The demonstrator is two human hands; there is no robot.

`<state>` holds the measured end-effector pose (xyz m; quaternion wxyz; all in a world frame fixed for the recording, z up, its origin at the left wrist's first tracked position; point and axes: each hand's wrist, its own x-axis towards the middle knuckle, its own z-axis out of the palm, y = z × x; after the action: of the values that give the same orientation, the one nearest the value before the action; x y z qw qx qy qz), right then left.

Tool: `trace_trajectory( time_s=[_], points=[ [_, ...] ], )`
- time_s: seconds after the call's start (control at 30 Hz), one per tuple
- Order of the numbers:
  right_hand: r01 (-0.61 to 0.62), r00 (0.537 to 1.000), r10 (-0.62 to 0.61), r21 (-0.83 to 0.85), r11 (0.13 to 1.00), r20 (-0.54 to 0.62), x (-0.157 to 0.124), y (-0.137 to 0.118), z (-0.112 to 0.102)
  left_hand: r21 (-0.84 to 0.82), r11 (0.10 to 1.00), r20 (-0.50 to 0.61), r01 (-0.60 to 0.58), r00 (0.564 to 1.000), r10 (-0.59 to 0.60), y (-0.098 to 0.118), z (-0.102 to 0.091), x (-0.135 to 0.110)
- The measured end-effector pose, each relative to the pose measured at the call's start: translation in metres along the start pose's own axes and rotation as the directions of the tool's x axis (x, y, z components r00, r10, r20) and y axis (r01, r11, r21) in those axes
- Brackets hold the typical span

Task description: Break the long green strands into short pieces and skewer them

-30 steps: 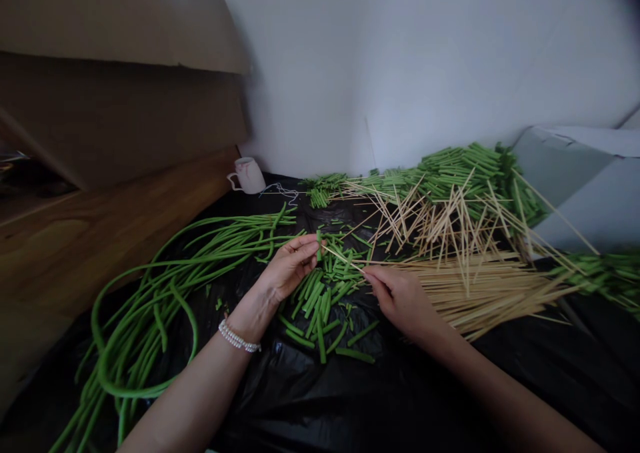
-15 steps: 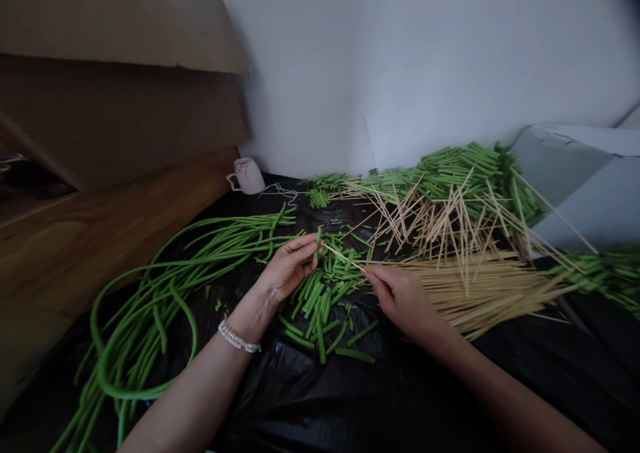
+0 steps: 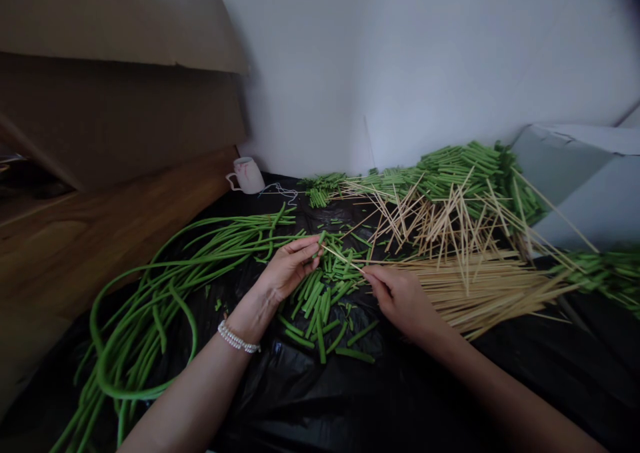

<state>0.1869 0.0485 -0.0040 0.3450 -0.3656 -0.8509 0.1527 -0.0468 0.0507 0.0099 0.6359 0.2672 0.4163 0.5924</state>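
My left hand (image 3: 289,266) pinches a short green bean piece (image 3: 320,241) at its fingertips, above a heap of cut bean pieces (image 3: 323,299) on black plastic sheeting. My right hand (image 3: 401,297) is closed on a thin bamboo skewer (image 3: 345,258) whose tip points left at the bean piece. Whether the tip touches the piece is too small to tell. A loose pile of bamboo skewers (image 3: 480,283) lies just right of my right hand.
Long uncut green beans (image 3: 165,286) curl across the left of the black sheeting (image 3: 320,399). Skewered bean bundles (image 3: 465,173) are stacked at the back against the white wall. A white mug (image 3: 249,175) stands in the corner. Cardboard (image 3: 115,73) and a wooden ledge (image 3: 100,233) border the left.
The bean piece in my left hand has shifted slightly at the fingertips near the skewer tip. Both hands stay almost in place.
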Motion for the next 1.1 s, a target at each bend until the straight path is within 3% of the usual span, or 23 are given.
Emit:
trace_trajectory(
  time_s=[0.27, 0.7, 1.1],
  points=[
    [0.005, 1.000, -0.005, 0.007, 1.000, 0.017, -0.0014, -0.0005, 0.0028, 0.091, 0.992, 0.002, -0.083, 0.997, 0.083, -0.0030, 0.0004, -0.0016],
    [-0.008, 1.000, 0.009, 0.065, 0.998, -0.018, -0.0005, -0.0046, 0.0012, 0.045, 0.998, 0.061, 0.040, 0.997, -0.042, -0.0005, 0.0020, -0.0030],
    [-0.141, 0.989, 0.128, 0.207, 0.968, 0.075, -0.0002, -0.0087, 0.0004, 0.136, 0.991, 0.091, 0.010, 0.996, -0.022, 0.0013, 0.0013, -0.0048]
  ],
)
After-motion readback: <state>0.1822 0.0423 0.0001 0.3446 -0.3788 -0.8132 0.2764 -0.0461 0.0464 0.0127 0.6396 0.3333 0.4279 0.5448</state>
